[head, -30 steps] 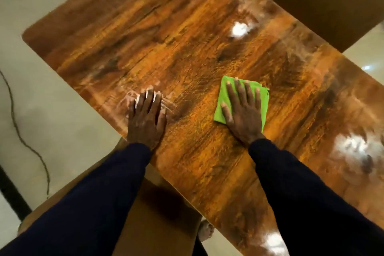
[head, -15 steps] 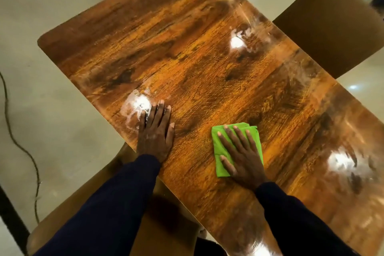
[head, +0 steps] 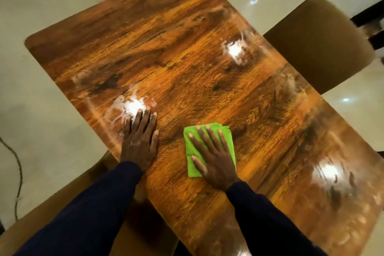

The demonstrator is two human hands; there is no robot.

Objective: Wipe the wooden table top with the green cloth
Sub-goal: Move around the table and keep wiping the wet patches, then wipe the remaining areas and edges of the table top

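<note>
Head view, looking down.

Wooden table top (head: 187, 58): the largest item, glossy. Its long axis runs from upper left to lower right of the frame. The person stands at the near long edge.

2 tan chairs: far chair (head: 315, 43) across the table, near chair (head: 52, 224) tucked under the near edge. A dark cable (head: 18, 172) lies on the pale floor at left.

Right hand (head: 215, 160): flat on the green cloth (head: 229, 138), fingers straight and spread, palm pressing it to the wood. No pinch.

Left hand (head: 140, 141): flat on bare wood, fingers straight and close together, holding nothing. It sits just left of the cloth, not touching it.

Green cloth: a folded pad close to the near edge, its longer side lying along the right fingers, so across the table's width.

3 whitish smears under glare:
- near smear (head: 131, 106), touching the left fingertips
- far smear (head: 235, 50), toward the far chair
- right smear (head: 326, 172), well apart from the cloth

Judgement: wiping is under way, with much of the surface left to do. The near smear lies left of and beyond the cloth. The left hand is nearer to it, but the cloth is under the right hand. A leftward stroke would likely meet the left hand, which would need to lift first.
</note>
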